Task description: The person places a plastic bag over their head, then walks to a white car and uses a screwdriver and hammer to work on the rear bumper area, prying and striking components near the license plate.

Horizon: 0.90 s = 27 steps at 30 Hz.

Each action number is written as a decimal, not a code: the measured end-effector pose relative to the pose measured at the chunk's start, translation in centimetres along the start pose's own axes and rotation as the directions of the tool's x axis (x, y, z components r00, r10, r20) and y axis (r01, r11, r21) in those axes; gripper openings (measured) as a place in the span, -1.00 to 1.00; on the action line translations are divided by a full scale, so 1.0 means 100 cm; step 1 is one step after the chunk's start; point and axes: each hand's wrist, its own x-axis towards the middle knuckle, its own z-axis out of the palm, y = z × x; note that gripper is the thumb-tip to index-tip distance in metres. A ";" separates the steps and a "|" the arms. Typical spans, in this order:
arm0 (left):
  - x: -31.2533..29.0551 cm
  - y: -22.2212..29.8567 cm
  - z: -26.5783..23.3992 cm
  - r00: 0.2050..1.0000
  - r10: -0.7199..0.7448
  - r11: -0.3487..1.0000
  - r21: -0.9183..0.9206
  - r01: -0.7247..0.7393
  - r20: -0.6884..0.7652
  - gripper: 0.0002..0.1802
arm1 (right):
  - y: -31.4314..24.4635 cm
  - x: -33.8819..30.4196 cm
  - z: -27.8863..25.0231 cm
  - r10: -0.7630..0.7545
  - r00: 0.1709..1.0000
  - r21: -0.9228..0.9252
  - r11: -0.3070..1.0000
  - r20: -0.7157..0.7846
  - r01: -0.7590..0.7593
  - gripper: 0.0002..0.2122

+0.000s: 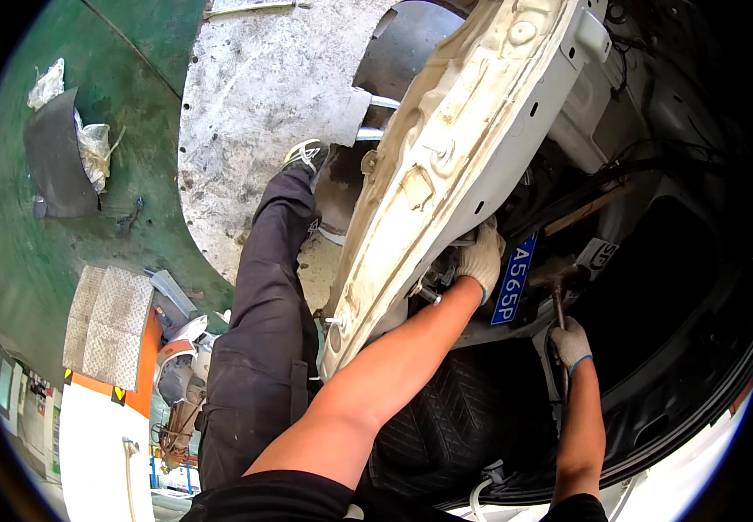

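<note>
My right hand (570,344), in a pale knit glove with a blue cuff, is closed round the handle of a hammer (558,300). The hammer's broad head points up, inside the dark car body. My left hand (482,262), gloved too, reaches across to the inner side of the cream rear body panel (429,183). Its fingers curl beside that panel, against something metal I cannot make out. Below its wrist a metal fitting with a bolt (429,294) sticks out. A blue plate (514,280) with white characters lies between my two hands.
A black ribbed liner (446,413) lines the car's hollow, and dark cables (620,178) run at its far side. My leg (263,322) stands left of the panel, one shoe on a worn metal platform (263,113). Scrap trim (62,157) lies on the green floor (133,235).
</note>
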 end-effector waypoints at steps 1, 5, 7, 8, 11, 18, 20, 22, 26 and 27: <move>-0.004 0.003 0.000 1.000 -0.012 1.000 0.028 0.012 0.017 -0.39 | 0.002 -0.002 0.003 0.025 0.999 -0.005 1.000 0.023 -0.025 -0.72; -0.033 0.052 -0.001 0.938 -0.279 0.950 0.199 0.239 0.207 -0.38 | 0.002 -0.031 0.022 0.083 0.994 -0.007 0.997 0.066 -0.082 -0.68; -0.025 0.056 0.000 0.963 -0.204 0.908 0.401 0.120 0.175 -0.39 | -0.020 -0.039 0.026 0.064 0.994 -0.038 0.997 0.088 -0.061 -0.70; -0.026 0.050 0.001 0.971 -0.172 0.867 0.493 0.070 0.163 -0.37 | -0.021 -0.036 0.032 0.052 0.994 -0.045 0.998 0.096 -0.047 -0.73; -0.034 0.072 0.008 0.873 -0.444 0.867 0.342 0.362 0.202 -0.46 | -0.027 -0.035 0.054 0.075 0.986 -0.017 0.997 0.149 -0.074 -0.76; -0.017 0.056 0.029 0.837 -0.409 0.906 0.056 0.419 0.364 -0.52 | -0.014 0.007 0.100 0.061 0.985 -0.185 0.982 0.163 -0.030 -0.56; -0.007 0.030 0.024 0.904 -0.246 0.969 0.062 0.240 0.350 -0.54 | -0.029 0.000 0.095 0.101 0.974 -0.104 0.991 0.205 -0.081 -0.54; -0.015 0.017 0.015 0.906 -0.251 0.946 0.286 0.155 0.340 -0.57 | -0.017 -0.003 0.088 0.058 0.975 -0.078 0.996 0.213 -0.042 -0.56; -0.011 0.006 0.003 0.918 -0.266 0.885 0.451 0.111 0.295 -0.48 | -0.021 0.005 0.091 0.000 0.971 -0.101 0.995 0.240 0.025 -0.55; -0.009 0.007 0.005 0.916 -0.248 0.913 0.391 0.113 0.315 -0.48 | -0.021 0.005 0.095 0.010 0.973 -0.095 0.995 0.229 0.012 -0.54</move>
